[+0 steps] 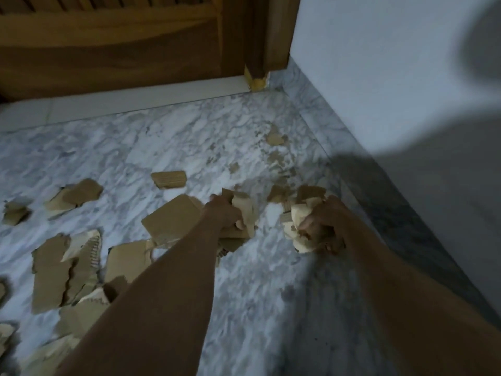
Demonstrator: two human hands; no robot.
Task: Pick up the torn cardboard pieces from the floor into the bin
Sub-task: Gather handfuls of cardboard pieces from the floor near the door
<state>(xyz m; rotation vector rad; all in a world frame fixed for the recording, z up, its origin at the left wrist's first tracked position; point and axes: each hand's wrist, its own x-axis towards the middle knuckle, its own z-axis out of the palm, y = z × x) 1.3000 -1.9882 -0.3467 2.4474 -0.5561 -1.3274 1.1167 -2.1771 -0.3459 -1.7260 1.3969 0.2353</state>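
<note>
Torn brown cardboard pieces lie scattered over the marble floor [168,137]. My left hand [223,213] grips a stack of cardboard pieces [244,213] just above the floor. My right hand [322,226] holds a crumpled wad of pale cardboard scraps [296,221]. A loose flat piece [168,179] lies beyond my left hand. Larger torn sheets [65,267] cover the floor at the lower left. Small crumbs [276,139] trail toward the corner. No bin is in view.
A wooden door [108,50] with a pale threshold [151,97] closes the far side. A white wall [393,77] with a marble skirting [341,137] runs along the right. My shadow falls on the wall and the floor at the right.
</note>
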